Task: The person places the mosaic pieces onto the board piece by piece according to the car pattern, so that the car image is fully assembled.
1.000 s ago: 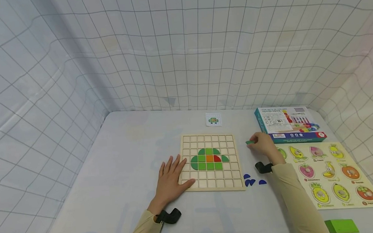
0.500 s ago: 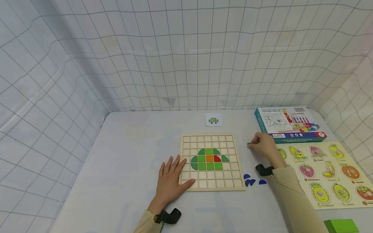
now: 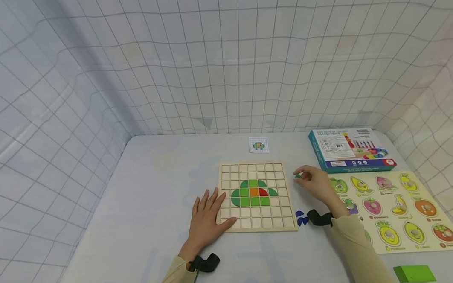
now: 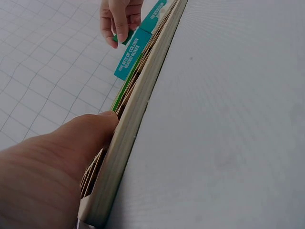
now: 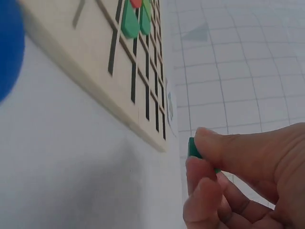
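Pinched by its thin edges in the right hand [image 3: 317, 181], the small green wooden tile [image 3: 297, 176] seems light, stiff and smooth; the left hand [image 3: 207, 219] lies flat-fingered on the wooden grid board [image 3: 251, 168].

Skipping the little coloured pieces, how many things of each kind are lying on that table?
Puzzle boards: 2, the wooden grid board and the fruit puzzle board
Printed box: 1
Pattern card: 1
Green block: 1
Total: 5
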{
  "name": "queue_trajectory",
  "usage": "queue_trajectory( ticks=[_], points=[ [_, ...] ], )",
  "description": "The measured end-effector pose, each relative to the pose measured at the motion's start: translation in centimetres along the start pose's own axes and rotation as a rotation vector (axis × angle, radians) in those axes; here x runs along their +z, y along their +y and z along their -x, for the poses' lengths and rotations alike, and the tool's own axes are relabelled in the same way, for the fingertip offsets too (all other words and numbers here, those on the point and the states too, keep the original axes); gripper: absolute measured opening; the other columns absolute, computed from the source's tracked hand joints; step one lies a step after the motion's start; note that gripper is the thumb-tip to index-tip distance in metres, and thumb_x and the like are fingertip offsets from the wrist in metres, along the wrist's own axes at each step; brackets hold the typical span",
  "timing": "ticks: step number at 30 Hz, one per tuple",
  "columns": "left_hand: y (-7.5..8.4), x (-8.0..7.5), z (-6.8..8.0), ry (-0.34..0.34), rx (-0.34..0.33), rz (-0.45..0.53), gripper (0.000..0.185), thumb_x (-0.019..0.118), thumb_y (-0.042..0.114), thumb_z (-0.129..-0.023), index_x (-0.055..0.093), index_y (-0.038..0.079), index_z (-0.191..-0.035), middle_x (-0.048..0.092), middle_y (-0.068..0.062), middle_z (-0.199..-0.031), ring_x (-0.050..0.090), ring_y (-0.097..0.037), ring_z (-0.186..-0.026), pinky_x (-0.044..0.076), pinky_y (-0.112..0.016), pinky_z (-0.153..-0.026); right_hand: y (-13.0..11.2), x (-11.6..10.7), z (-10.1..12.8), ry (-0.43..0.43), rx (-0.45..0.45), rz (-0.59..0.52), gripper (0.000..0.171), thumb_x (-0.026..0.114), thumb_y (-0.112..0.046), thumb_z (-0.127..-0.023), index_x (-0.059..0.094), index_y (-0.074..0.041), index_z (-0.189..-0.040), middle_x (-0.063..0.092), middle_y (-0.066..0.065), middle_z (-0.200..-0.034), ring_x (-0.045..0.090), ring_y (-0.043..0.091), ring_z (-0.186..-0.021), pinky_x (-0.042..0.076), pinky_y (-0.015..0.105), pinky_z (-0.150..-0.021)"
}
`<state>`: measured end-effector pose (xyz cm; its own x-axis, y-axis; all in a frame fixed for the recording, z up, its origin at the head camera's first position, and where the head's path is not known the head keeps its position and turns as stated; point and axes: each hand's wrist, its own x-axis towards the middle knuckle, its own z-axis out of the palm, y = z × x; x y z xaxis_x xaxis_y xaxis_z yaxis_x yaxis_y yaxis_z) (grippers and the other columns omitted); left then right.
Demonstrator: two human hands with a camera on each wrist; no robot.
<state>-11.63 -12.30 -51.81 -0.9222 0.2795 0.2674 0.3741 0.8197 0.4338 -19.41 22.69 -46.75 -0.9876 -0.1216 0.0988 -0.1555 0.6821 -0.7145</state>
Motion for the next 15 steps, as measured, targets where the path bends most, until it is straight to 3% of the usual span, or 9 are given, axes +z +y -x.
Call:
queue_trajectory(
  ticks=[11, 15],
  points=[
    [0.0, 0.1, 0.0, -0.005, -0.006, -0.011, 0.077, 0.061, 0.058, -0.083, 0.043, 0.015, -0.144, 0.031, -0.01, -0.151, 0.016, -0.033, -0.141, 0.007, -0.052, -0.11, -1.8, 2.5, 1.5, -0.156, 0.059, -0.233, 0.013, 0.075, -0.014, -0.083, 0.069, -0.006, -0.092, 0.064, 0.003, -0.071, 0.06, 0.021, -0.062, 0.047, 0.028, -0.054],
    [0.0, 0.0, 0.0, -0.004, -0.01, -0.01, 0.077, 0.062, 0.058, -0.082, 0.044, 0.015, -0.144, 0.031, -0.01, -0.151, 0.016, -0.033, -0.141, 0.008, -0.053, -0.11, -2.0, 3.3, 2.1, -0.174, 0.054, -0.22, 0.014, 0.078, -0.016, -0.08, 0.067, -0.008, -0.084, 0.063, 0.001, -0.071, 0.059, 0.018, -0.061, 0.049, 0.027, -0.053]
  ],
)
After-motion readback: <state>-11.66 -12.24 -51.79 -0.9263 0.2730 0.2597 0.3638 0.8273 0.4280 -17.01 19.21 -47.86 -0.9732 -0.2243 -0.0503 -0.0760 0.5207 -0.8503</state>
